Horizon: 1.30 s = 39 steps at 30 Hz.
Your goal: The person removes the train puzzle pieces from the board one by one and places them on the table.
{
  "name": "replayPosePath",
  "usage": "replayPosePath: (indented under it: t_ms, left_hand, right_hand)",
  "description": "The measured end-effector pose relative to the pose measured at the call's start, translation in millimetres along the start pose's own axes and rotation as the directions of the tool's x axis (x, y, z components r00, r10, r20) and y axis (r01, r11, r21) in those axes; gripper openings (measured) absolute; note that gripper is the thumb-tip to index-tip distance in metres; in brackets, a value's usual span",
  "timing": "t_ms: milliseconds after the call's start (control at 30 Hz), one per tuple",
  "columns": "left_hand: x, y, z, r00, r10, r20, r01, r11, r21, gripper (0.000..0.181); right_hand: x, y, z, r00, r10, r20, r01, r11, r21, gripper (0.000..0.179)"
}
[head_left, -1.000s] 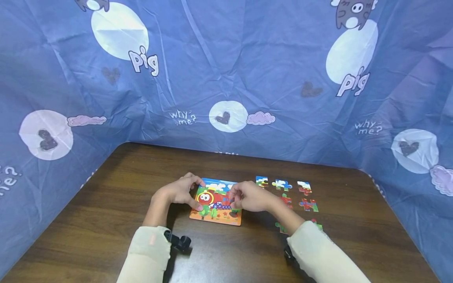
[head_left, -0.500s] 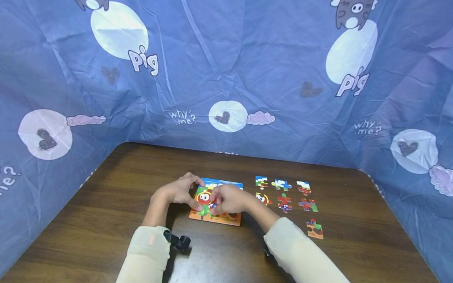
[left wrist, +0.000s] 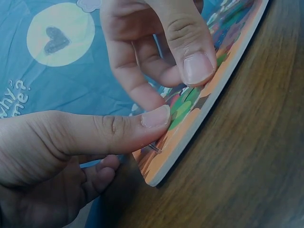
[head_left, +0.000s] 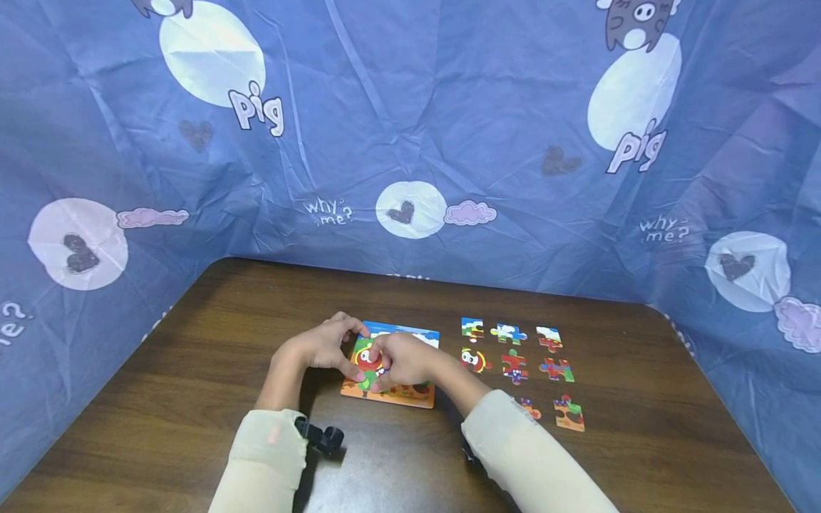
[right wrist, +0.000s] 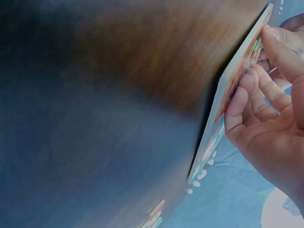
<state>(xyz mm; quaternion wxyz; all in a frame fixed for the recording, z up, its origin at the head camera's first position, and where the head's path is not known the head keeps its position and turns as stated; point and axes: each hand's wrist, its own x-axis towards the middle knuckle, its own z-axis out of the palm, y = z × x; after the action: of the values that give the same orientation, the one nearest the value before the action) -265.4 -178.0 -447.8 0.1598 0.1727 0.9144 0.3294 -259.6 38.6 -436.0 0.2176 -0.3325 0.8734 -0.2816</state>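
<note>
A colourful flat puzzle board (head_left: 410, 396) with a red train picture lies at mid-table. My left hand (head_left: 323, 349) holds its left side, index finger at the top corner and thumb on the lower picture. In the left wrist view, the left thumb (left wrist: 142, 121) rests near the green tree. My right hand (head_left: 410, 362) bends over the board, its thumb and index finger touching the train's front; whether a piece lies between them is hidden. The right wrist view shows the right hand (right wrist: 275, 128) with curled fingers against the board.
Loose puzzle pieces lie in rows to the right, among them a sky piece (head_left: 509, 333), a face piece (head_left: 473, 360) and a green-orange piece (head_left: 569, 414). The right forearm passes over some of this area. Behind the brown table (head_left: 256, 299) hangs a blue cloth (head_left: 353, 142).
My right hand has moved left across the board, from its right side to the train's front. The left hand keeps its place. More loose pieces show beside the right forearm.
</note>
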Motion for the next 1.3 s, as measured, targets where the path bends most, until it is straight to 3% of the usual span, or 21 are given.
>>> replayPosePath:
  t_ms: [333,500,667,1300]
  left_hand:
    - [0.4,0.4,-0.4,1.000,0.006,-0.004,-0.006,1.000,-0.004,0.067]
    - [0.2,0.7,-1.1,0.999,0.034,-0.010,-0.034,0.999,-0.004,0.068]
    - [0.3,0.8,-0.9,0.999,0.030,-0.011,-0.030,1.000,-0.006,0.067]
    - [-0.6,-2.6,-1.4,1.000,0.024,0.001,-0.024,0.998,-0.052,0.066]
  right_hand:
    - [0.0,4,-3,1.000,0.020,0.017,-0.021,1.000,0.019,0.033]
    - [0.2,2,-4,1.000,-0.012,0.021,0.013,0.999,-0.033,0.040]
    - [1.7,0,-2,0.999,0.014,0.038,-0.012,0.999,-0.050,0.045]
    - [3.0,-8,3,0.995,0.092,0.025,-0.093,0.995,0.036,0.047]
